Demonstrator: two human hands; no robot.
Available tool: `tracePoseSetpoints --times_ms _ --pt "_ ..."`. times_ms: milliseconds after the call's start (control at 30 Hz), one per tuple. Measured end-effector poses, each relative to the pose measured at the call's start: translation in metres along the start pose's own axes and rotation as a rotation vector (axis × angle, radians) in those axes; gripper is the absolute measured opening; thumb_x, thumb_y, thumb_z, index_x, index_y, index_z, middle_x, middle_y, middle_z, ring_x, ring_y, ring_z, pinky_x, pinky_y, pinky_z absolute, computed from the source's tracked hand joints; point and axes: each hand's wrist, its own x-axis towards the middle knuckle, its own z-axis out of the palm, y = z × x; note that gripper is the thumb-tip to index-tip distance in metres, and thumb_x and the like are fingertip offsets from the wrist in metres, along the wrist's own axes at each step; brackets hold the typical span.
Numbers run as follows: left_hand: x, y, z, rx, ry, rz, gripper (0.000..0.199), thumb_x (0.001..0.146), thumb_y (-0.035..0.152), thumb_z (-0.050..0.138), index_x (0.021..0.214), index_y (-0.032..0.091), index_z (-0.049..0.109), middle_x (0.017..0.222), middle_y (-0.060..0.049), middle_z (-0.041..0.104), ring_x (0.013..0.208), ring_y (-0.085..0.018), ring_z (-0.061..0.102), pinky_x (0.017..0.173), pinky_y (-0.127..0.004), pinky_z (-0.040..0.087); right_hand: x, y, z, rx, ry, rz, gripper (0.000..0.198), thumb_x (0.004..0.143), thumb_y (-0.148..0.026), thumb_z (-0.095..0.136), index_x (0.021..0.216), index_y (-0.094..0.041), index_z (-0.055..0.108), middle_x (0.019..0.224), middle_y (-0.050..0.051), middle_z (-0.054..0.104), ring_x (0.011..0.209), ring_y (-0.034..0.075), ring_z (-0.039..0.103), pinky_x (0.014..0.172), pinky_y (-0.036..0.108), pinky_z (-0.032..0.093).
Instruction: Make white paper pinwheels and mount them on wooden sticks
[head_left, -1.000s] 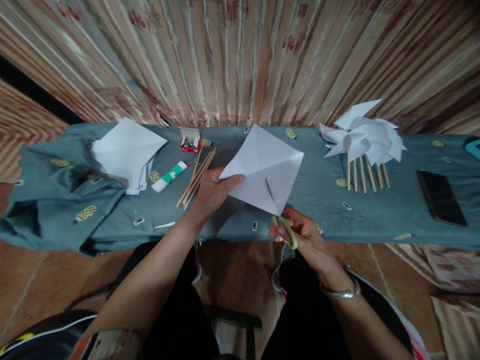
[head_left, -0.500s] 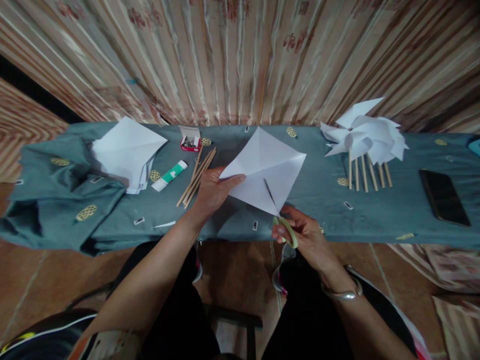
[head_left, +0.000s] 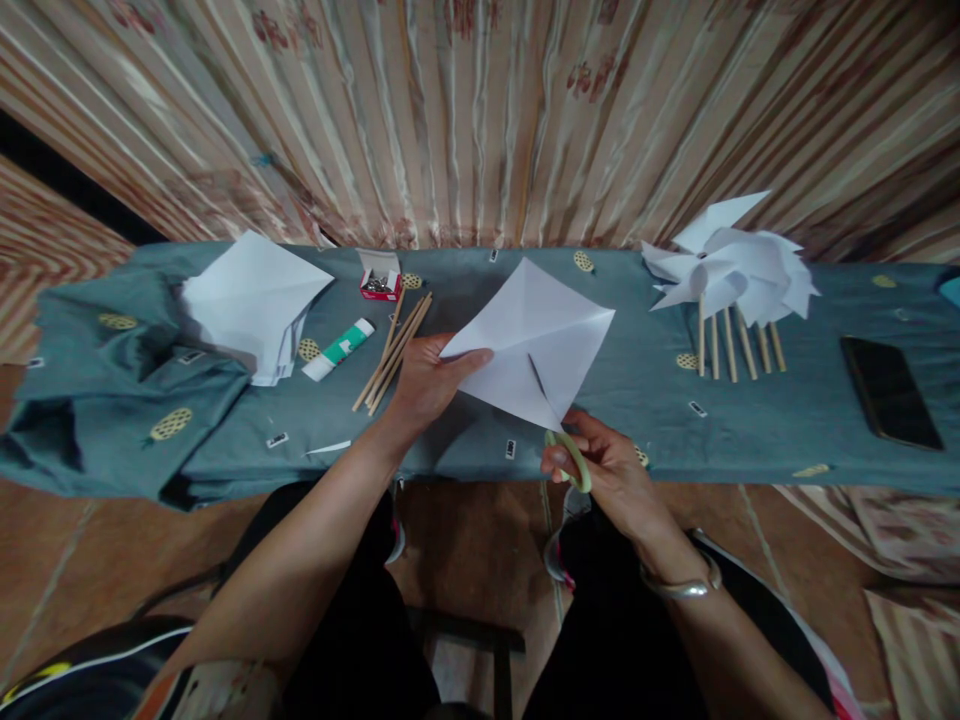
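Observation:
A white square sheet of paper with crossing crease lines is held above the cloth. My left hand grips its left corner, thumb on top. My right hand is closed around the pale green handles of a pair of scissors. One dark blade lies over the paper near its lower corner, pointing up and left; the other blade is hidden under the sheet. Just left of my left hand lie several thin wooden sticks.
A stack of white paper squares, a green-and-white glue stick and a small red box of metal bits lie left. At right are several paper pinwheels on sticks and a black phone. A striped curtain hangs behind.
Almost nothing differs. The paper's far corner sits slightly lower, and the scissors' handles have shifted very slightly left along with my right hand.

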Motion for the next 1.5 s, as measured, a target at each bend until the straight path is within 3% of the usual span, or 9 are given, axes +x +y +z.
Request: tracePoseSetpoints --times_ms 633,867,1000,1133,1200,1300,1400,1500 --pt "0.0 -0.002 0.0 -0.003 -0.002 0.01 0.018 0.065 0.03 0.082 0.077 0.017 0.077 0.071 -0.002 0.073 0.063 -0.018 0.065 0.059 -0.029 0.053 0.001 0.001 -0.001 0.041 0.006 0.022 0.06 0.053 -0.048 0.091 0.101 -0.022 0.066 0.055 -0.007 0.064 0.044 0.011 0.056 0.044 0.023 0.046" --pt "-0.001 -0.003 0.0 0.0 0.002 0.013 0.015 0.067 0.031 0.08 0.075 0.018 0.077 0.069 -0.002 0.072 0.062 -0.019 0.064 0.058 -0.03 0.052 0.001 0.0 0.0 0.006 -0.022 0.013 0.064 0.057 -0.054 0.087 0.107 -0.022 0.064 0.059 -0.005 0.066 0.047 0.011 0.056 0.047 0.023 0.046" --pt "0.005 -0.001 -0.007 0.004 0.061 0.019 0.021 0.066 0.033 0.081 0.078 0.017 0.077 0.07 -0.003 0.073 0.062 -0.019 0.064 0.059 -0.031 0.053 -0.003 -0.002 -0.005 -0.067 -0.119 0.003 0.064 0.063 -0.059 0.083 0.11 -0.02 0.065 0.067 -0.001 0.069 0.056 0.013 0.059 0.052 0.024 0.048" --pt "0.014 0.003 -0.021 -0.039 0.155 0.047 0.031 0.06 0.034 0.086 0.084 0.016 0.077 0.075 -0.004 0.074 0.066 -0.02 0.065 0.063 -0.033 0.055 -0.01 -0.007 -0.027 -0.094 -0.169 0.005 0.056 0.064 -0.055 0.085 0.105 -0.02 0.071 0.07 0.002 0.07 0.06 0.014 0.061 0.055 0.025 0.049" --pt "0.016 0.005 -0.025 -0.052 0.172 0.06 0.033 0.058 0.035 0.086 0.084 0.015 0.077 0.076 -0.006 0.075 0.068 -0.021 0.066 0.066 -0.034 0.055 -0.012 -0.01 -0.041 -0.091 -0.126 -0.036 0.053 0.065 -0.056 0.084 0.103 -0.02 0.073 0.07 0.003 0.07 0.06 0.014 0.061 0.054 0.025 0.049" --pt "0.013 0.006 -0.027 -0.021 0.118 0.032 0.033 0.06 0.035 0.085 0.084 0.013 0.076 0.077 -0.006 0.074 0.069 -0.021 0.066 0.067 -0.034 0.054 -0.009 -0.015 -0.056 -0.08 0.116 -0.184 0.05 0.064 -0.056 0.084 0.1 -0.023 0.074 0.073 0.003 0.072 0.059 0.015 0.062 0.055 0.027 0.051" --pt "0.008 0.005 -0.023 0.1 -0.063 -0.067 0.03 0.061 0.034 0.082 0.082 0.013 0.076 0.074 -0.004 0.073 0.065 -0.018 0.064 0.062 -0.029 0.051 0.0 -0.017 -0.062 -0.133 0.398 -0.393 0.047 0.063 -0.048 0.087 0.101 -0.026 0.072 0.082 0.001 0.075 0.067 0.017 0.067 0.062 0.03 0.055" --pt "0.003 0.0 -0.017 0.277 -0.251 -0.098 0.024 0.062 0.033 0.077 0.074 0.013 0.075 0.064 0.0 0.068 0.058 -0.014 0.059 0.054 -0.024 0.044 0.01 -0.016 -0.062 -0.301 0.45 -0.513 0.054 0.064 -0.04 0.087 0.112 -0.028 0.067 0.094 0.001 0.076 0.081 0.019 0.071 0.074 0.034 0.057"
